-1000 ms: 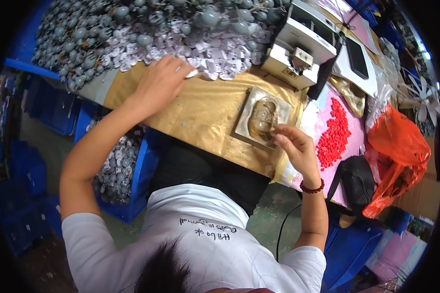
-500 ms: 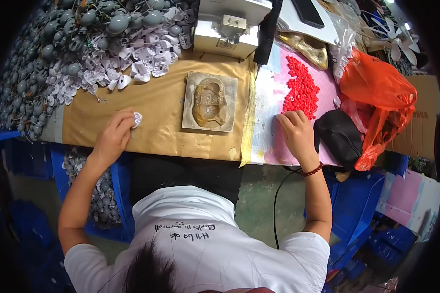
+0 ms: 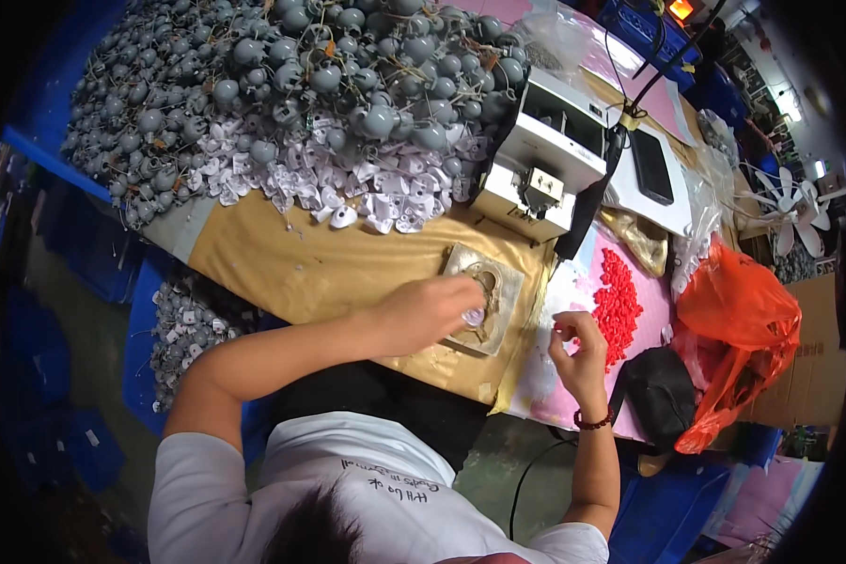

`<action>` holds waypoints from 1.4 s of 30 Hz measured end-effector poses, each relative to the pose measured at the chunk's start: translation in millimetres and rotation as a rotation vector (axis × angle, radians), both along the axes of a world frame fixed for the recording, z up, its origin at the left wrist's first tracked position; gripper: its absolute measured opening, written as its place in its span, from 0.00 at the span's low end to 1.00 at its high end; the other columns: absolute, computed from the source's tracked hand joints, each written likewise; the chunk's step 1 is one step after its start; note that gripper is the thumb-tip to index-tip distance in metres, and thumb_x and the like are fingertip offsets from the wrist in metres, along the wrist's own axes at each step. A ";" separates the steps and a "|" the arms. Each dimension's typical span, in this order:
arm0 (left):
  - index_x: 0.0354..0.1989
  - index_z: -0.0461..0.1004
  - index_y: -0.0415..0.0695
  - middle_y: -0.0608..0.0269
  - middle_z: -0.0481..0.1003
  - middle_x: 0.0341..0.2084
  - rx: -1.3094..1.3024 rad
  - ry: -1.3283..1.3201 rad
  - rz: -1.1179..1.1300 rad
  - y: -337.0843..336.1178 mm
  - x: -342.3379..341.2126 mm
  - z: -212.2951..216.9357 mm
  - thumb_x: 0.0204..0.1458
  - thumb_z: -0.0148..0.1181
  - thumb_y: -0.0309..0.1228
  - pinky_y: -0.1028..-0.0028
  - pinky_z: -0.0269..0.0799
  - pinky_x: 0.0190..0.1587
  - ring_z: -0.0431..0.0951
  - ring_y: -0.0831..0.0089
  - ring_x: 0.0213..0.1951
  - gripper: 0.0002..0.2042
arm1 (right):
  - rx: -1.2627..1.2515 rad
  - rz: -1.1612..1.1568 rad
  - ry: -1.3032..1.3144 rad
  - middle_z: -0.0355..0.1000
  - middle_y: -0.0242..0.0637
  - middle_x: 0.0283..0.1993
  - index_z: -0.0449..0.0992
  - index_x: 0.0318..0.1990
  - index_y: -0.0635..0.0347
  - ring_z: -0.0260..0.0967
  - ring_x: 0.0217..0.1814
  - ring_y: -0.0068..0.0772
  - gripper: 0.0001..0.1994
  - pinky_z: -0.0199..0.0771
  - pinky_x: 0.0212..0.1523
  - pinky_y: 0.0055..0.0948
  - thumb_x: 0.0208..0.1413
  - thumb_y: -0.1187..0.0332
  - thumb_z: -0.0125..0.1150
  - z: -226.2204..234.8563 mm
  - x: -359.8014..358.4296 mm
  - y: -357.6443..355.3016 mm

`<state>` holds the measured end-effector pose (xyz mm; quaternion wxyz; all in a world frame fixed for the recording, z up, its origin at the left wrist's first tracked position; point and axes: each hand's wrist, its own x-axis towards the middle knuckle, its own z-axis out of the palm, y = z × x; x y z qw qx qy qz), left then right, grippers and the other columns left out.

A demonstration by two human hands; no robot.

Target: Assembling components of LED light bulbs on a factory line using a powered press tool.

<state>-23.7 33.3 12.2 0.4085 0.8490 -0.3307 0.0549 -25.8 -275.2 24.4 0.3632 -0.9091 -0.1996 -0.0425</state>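
Note:
My left hand (image 3: 428, 315) has its fingers closed on a small white plastic part (image 3: 474, 318) over the square metal mould block (image 3: 498, 329). That hand covers part of the block's hollow. Beside a pile of small red plastic pieces (image 3: 617, 310), my right hand (image 3: 581, 352) is raised with thumb and fingertips curled together. Whatever sits between those fingertips is too small to make out. Further back lies a heap of loose white plastic parts (image 3: 385, 199), like the one in my left hand.
A large heap of grey round parts with wires (image 3: 324, 80) fills the back left. Behind the mould stands a white bench machine (image 3: 545, 160). To the right are a black phone (image 3: 652, 167), an orange plastic bag (image 3: 738, 296) and a black pouch (image 3: 661, 397).
My left hand has carried the white plastic part rightward from the bare cloth to the mould block. My right hand's fingers have lifted from the edge of the red pile. The view has turned.

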 end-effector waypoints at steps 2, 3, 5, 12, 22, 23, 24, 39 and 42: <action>0.41 0.76 0.43 0.55 0.73 0.47 0.174 -0.037 -0.069 -14.0 15.2 -12.3 0.48 0.66 0.26 0.63 0.69 0.56 0.70 0.57 0.55 0.12 | 0.082 0.065 0.032 0.71 0.34 0.34 0.74 0.37 0.64 0.68 0.33 0.24 0.10 0.69 0.36 0.23 0.48 0.85 0.61 4.0 8.4 18.3; 0.41 0.75 0.44 0.55 0.71 0.49 0.162 -0.001 -0.011 -17.0 18.7 -12.5 0.47 0.67 0.27 0.61 0.66 0.58 0.68 0.56 0.57 0.12 | 0.137 0.076 0.053 0.72 0.35 0.35 0.75 0.38 0.64 0.69 0.33 0.25 0.09 0.70 0.36 0.24 0.49 0.85 0.62 2.3 11.5 25.2; 0.41 0.75 0.46 0.55 0.69 0.53 0.139 0.073 0.098 -21.8 22.8 -6.3 0.45 0.68 0.27 0.58 0.62 0.61 0.63 0.54 0.61 0.14 | 0.247 0.088 0.094 0.74 0.36 0.36 0.77 0.39 0.64 0.72 0.35 0.27 0.09 0.73 0.36 0.25 0.51 0.83 0.64 -2.6 15.8 37.5; 0.50 0.74 0.44 0.54 0.70 0.52 -0.100 0.061 0.126 10.6 65.8 20.8 0.48 0.69 0.31 0.60 0.68 0.58 0.70 0.56 0.55 0.20 | 0.137 0.208 -0.049 0.75 0.42 0.39 0.78 0.44 0.65 0.73 0.35 0.36 0.12 0.73 0.34 0.29 0.51 0.83 0.65 -8.4 26.9 67.6; 0.56 0.72 0.47 0.53 0.70 0.54 0.624 -0.681 0.489 139.8 269.8 141.2 0.49 0.52 0.16 0.60 0.67 0.60 0.68 0.54 0.59 0.24 | -0.028 0.328 -0.405 0.76 0.37 0.41 0.78 0.40 0.60 0.71 0.41 0.40 0.13 0.69 0.41 0.36 0.44 0.78 0.70 -29.0 32.6 87.8; 0.58 0.71 0.49 0.54 0.69 0.56 0.820 -0.611 0.473 141.7 272.2 146.1 0.49 0.52 0.16 0.61 0.66 0.61 0.65 0.55 0.62 0.26 | -0.040 0.322 -0.406 0.76 0.37 0.41 0.78 0.40 0.60 0.71 0.41 0.40 0.13 0.69 0.41 0.36 0.44 0.78 0.70 -29.5 29.6 85.5; 0.57 0.71 0.54 0.57 0.71 0.54 0.887 -0.339 0.500 137.3 275.4 148.2 0.50 0.52 0.17 0.60 0.69 0.57 0.70 0.53 0.58 0.26 | -0.051 0.318 -0.406 0.76 0.37 0.42 0.78 0.41 0.60 0.72 0.42 0.40 0.14 0.69 0.41 0.36 0.44 0.78 0.69 -30.2 26.7 84.1; 0.44 0.73 0.39 0.50 0.78 0.35 -0.118 -0.738 0.858 204.2 263.5 247.4 0.42 0.70 0.25 0.65 0.77 0.42 0.81 0.61 0.39 0.19 | -0.189 0.197 -0.304 0.73 0.37 0.46 0.79 0.44 0.59 0.68 0.50 0.43 0.14 0.66 0.48 0.40 0.47 0.75 0.67 -19.0 9.5 94.7; 0.45 0.72 0.39 0.49 0.78 0.40 0.060 -0.717 0.748 214.4 260.2 211.5 0.43 0.67 0.26 0.63 0.74 0.48 0.79 0.57 0.45 0.19 | -0.163 0.188 -0.342 0.73 0.39 0.46 0.78 0.44 0.59 0.68 0.50 0.44 0.14 0.67 0.47 0.39 0.48 0.76 0.67 -28.8 12.6 93.2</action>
